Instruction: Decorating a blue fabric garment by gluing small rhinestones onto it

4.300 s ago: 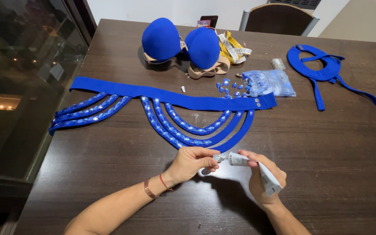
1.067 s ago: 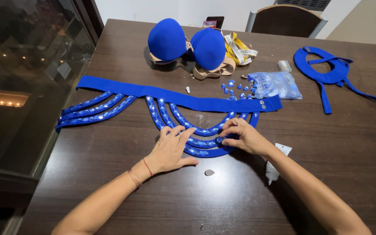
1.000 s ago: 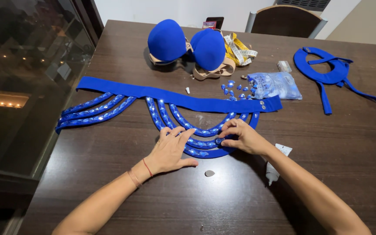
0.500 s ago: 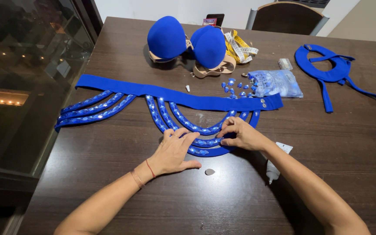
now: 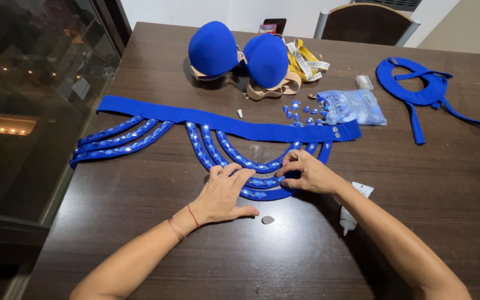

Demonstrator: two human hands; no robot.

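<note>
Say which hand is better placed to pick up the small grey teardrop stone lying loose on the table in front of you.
Left, probably. The left hand rests flat on the blue draped strap, its thumb almost at the small grey teardrop stone; the right hand presses the strap farther away.

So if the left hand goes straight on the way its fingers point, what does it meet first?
The left hand points up the table, fingertips already on the lowest loop. Going on, it would probably cross the inner loops, then reach the blue band.
</note>
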